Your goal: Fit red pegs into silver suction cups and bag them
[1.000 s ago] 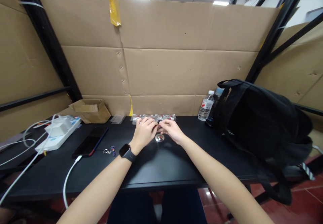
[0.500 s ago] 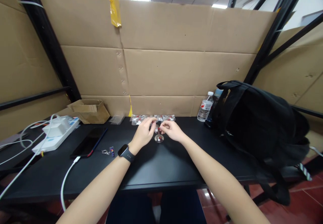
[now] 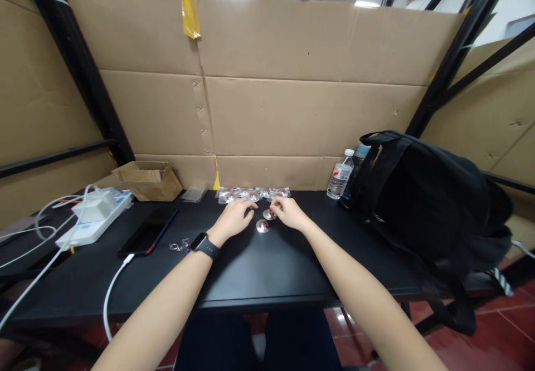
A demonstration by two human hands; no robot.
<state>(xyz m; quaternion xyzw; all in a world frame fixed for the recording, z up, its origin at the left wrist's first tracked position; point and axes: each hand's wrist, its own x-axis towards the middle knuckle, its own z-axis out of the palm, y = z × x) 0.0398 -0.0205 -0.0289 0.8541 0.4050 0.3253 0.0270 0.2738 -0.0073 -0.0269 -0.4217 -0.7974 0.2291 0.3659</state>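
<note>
My right hand (image 3: 288, 213) pinches the red knob of a small shiny silver disc (image 3: 267, 215), which is low over the table or resting on it; I cannot tell which. A second silver disc (image 3: 262, 226) with a red middle lies on the black table (image 3: 267, 271), just nearer to me. To the left of both discs, my left hand (image 3: 234, 218) is open with nothing in it, thumb apart from the bent fingers. A dark watch (image 3: 204, 244) is on the left wrist. Behind the hands, several similar discs in clear plastic bags (image 3: 253, 194) lie along the cardboard wall.
Left of my hands are a key ring trinket (image 3: 185, 245), a phone (image 3: 149, 232) on a white cable, a power strip (image 3: 96, 223), an open cardboard box (image 3: 161, 184) and a flat plastic bag (image 3: 194, 194). A water bottle (image 3: 340, 177) and a black backpack (image 3: 434, 209) stand to the right.
My hands have moved apart: the left one went down and left, the right one slightly right. Two discs now show separately between them, where they overlapped before.
</note>
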